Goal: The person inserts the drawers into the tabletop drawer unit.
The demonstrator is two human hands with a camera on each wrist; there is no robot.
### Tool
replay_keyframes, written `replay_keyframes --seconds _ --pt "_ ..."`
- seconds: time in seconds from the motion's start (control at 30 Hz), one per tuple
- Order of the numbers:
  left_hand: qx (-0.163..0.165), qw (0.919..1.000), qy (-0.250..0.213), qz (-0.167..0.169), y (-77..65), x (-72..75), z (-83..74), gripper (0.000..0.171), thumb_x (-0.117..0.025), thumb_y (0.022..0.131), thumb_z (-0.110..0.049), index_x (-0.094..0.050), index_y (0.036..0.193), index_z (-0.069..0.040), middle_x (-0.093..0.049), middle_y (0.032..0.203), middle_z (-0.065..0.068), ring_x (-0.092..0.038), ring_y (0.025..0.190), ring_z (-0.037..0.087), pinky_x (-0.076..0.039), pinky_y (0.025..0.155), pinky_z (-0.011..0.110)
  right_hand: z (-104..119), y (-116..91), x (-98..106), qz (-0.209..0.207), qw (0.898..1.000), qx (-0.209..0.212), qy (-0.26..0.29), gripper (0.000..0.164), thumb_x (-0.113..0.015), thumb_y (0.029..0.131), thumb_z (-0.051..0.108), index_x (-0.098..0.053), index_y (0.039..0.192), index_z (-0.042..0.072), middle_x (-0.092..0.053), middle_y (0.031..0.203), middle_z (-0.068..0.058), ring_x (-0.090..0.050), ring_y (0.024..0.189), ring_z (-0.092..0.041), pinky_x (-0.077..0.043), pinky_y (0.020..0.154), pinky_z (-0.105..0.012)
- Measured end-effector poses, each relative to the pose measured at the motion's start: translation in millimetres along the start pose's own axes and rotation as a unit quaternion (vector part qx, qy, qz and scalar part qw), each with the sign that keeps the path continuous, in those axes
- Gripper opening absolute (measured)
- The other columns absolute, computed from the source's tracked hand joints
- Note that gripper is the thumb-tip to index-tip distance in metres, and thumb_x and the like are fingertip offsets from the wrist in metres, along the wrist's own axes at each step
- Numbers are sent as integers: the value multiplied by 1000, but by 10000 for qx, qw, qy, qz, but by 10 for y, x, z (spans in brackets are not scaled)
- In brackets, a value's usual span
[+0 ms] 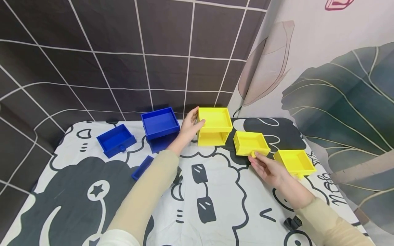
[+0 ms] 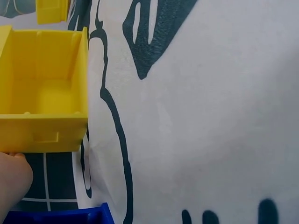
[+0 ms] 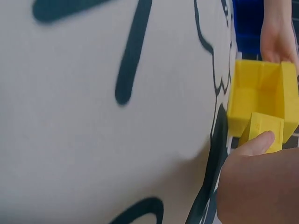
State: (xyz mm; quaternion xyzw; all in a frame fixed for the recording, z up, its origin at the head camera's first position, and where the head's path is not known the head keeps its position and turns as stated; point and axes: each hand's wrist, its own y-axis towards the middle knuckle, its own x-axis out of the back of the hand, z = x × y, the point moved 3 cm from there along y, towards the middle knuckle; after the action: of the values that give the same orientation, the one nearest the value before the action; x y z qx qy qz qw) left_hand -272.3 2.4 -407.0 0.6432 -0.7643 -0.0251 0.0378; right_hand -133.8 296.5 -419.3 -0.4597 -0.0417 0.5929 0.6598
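Observation:
A yellow drawer cabinet (image 1: pixel 214 119) with an open front stands at the back of the table. My left hand (image 1: pixel 188 130) holds it at its left side, thumb over the top edge. In the left wrist view the hollow inside of the cabinet (image 2: pixel 44 74) shows. Just right of it, my right hand (image 1: pixel 271 168) pinches the round front knob of a yellow drawer (image 1: pixel 250 142). The right wrist view has the thumb on the drawer front (image 3: pixel 268 126), which overlaps the cabinet there. A second yellow drawer (image 1: pixel 294 162) sits right of my right hand.
Left of my left hand stands a blue cabinet (image 1: pixel 160 123), with a blue drawer (image 1: pixel 115 140) beside it. Another blue drawer (image 1: pixel 142 167) is partly hidden by my left sleeve. A small black object (image 1: pixel 292 223) lies near my right sleeve. A dark gridded curtain (image 1: pixel 166 71) hangs behind.

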Motion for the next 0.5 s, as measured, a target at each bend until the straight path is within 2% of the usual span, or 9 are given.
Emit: replay_keyframes --seconds 0.3,0.5 --pt "2 10000 8 -77 2 -7 -12 67 -61 105 -3 -31 165 -2 -33 173 16 -32 162 29 -27 136 38 -173 -104 -120 351 9983 234 -393 27 -61 109 15 -80 90 12 -83 89 -4 -80 86 -10 -66 84 -20" --pt "5 10000 13 -62 -8 -13 -12 67 -60 105 -3 -31 165 -2 -33 173 17 -32 162 30 -27 135 38 -303 -147 -191 391 9982 105 -440 24 -64 108 15 -80 91 11 -83 91 -5 -80 88 -11 -65 86 -20"
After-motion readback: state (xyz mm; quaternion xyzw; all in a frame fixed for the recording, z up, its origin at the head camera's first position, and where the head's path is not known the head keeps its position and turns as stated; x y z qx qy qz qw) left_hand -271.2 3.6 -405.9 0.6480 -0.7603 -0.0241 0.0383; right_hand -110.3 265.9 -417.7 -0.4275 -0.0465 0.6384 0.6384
